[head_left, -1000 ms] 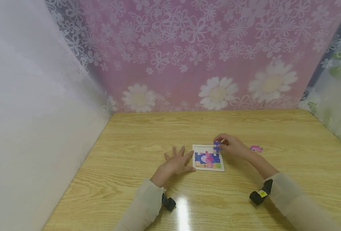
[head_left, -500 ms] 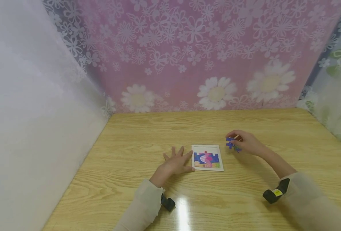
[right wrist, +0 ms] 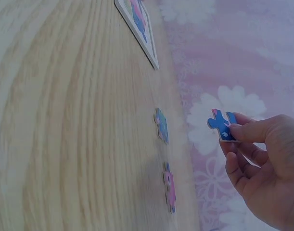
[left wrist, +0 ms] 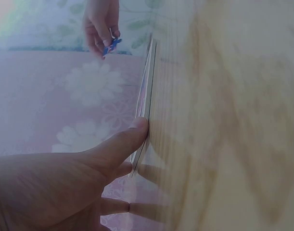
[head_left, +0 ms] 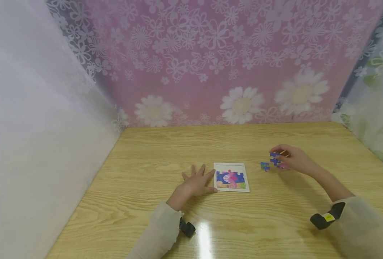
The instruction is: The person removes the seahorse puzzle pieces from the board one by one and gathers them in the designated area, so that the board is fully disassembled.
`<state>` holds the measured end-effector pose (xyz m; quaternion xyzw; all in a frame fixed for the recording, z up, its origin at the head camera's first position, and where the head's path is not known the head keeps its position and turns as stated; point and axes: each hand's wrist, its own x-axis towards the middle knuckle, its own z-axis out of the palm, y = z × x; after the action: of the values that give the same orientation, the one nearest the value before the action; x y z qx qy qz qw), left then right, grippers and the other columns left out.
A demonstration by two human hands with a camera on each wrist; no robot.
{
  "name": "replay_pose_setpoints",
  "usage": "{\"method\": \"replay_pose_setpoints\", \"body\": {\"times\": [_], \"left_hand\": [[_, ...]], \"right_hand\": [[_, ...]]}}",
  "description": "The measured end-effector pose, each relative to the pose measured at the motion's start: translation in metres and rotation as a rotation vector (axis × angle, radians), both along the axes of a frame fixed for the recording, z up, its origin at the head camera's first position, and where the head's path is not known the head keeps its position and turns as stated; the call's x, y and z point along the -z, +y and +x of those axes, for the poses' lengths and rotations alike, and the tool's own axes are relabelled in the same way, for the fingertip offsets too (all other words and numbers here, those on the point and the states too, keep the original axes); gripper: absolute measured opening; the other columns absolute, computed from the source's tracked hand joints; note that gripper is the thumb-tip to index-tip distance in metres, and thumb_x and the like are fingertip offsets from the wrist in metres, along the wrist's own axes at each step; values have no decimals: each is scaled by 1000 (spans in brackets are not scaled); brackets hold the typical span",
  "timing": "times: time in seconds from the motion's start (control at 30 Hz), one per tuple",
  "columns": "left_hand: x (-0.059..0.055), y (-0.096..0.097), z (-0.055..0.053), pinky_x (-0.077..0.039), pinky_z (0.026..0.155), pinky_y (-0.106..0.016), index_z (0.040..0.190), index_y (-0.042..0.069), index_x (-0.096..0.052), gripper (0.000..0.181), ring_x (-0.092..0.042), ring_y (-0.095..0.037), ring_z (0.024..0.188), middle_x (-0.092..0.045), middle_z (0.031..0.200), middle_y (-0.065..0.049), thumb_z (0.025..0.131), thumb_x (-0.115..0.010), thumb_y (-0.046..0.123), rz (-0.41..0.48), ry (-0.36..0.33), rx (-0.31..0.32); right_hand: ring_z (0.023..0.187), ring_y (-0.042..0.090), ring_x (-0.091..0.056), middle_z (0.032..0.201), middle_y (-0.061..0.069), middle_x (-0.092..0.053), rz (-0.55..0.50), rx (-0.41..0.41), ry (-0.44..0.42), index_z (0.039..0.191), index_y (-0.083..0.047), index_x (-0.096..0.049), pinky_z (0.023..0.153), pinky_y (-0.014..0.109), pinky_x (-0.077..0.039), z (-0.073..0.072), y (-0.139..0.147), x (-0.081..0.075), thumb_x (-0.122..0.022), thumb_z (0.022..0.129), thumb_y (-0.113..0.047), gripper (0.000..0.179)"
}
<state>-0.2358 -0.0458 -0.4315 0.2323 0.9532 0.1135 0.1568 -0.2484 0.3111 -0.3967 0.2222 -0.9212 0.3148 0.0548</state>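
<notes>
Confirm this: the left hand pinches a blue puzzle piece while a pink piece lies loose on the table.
Wrong hand: the right hand pinches the blue puzzle piece, as the right wrist view shows. The pink piece does lie loose on the table.

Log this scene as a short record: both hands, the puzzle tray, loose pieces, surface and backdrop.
Left hand: left hand spread, touching the left edge of the puzzle tray
Right hand: right hand pinching a blue piece above the table
Tray: white-rimmed puzzle tray, lower part filled, upper part bare
Loose pieces: blue-green piece and pink piece, on the table right of the tray
Surface: wood-grain table
Backdrop: pink floral sheet
</notes>
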Motion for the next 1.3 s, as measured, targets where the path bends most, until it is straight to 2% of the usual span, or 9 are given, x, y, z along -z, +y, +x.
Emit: {"method": "replay_pose_setpoints", "body": {"times": [0.27, 0.5, 0.67, 0.87, 1.0, 1.2, 1.3], "left_hand": [[0, -1, 1, -4, 91, -73, 147, 27, -24, 75, 3, -48, 131, -8, 151, -14, 85, -54, 55, 14, -2, -3], [-3, -1, 2, -4, 91, -73, 147, 26, -24, 74, 2, -48, 131, -9, 151, -14, 85, -54, 55, 8, 3, 0], [-4, -1, 1, -5, 91, -73, 147, 26, -25, 74, 2, -48, 131, -9, 151, -14, 85, -54, 55, 9, 2, -1], [-2, -1, 0, -5, 91, -73, 147, 26, -24, 74, 1, -48, 131, -9, 151, -14, 85, -53, 56, 0, 5, 2], [-3, 0, 1, -5, 91, -73, 147, 26, -24, 74, 1, -48, 131, -9, 151, -14, 85, -53, 55, 7, 5, 4], [-3, 0, 1, -5, 90, -73, 147, 26, -24, 74, 1, -49, 131, -9, 151, -15, 85, -53, 55, 8, 5, 8], [-3, 1, 1, -4, 90, -73, 147, 26, -24, 74, 1, -49, 131, -9, 151, -15, 85, -53, 55, 8, 4, 11]], "right_hand": [[85, 35, -58, 106, 20, -59, 22, 8, 43, 113, 1, -59, 65, 42, -48, 1, 23, 0, -53, 92, -2, 21], [85, 36, -58, 106, 20, -59, 45, 40, 38, 113, 1, -59, 63, 36, -48, 4, 40, 1, -53, 93, -3, 21], [84, 36, -58, 106, 22, -59, 48, 52, 29, 112, 1, -58, 61, 39, -47, 4, 53, 2, -53, 93, -4, 21], [80, 25, -59, 104, 21, -60, 57, 74, 26, 110, 1, -60, 60, 34, -47, 4, 64, 7, -53, 92, -4, 20], [78, 14, -58, 103, 21, -61, 51, 79, 5, 109, 2, -61, 59, 30, -47, 4, 70, 11, -53, 93, -4, 19], [81, 22, -58, 105, 26, -59, 50, 91, -57, 110, 3, -60, 60, 28, -47, 2, 81, 20, -52, 93, -5, 20], [81, 21, -58, 104, 25, -60, 46, 104, -100, 110, 4, -59, 60, 28, -47, 1, 85, 25, -52, 93, -5, 21]]}}
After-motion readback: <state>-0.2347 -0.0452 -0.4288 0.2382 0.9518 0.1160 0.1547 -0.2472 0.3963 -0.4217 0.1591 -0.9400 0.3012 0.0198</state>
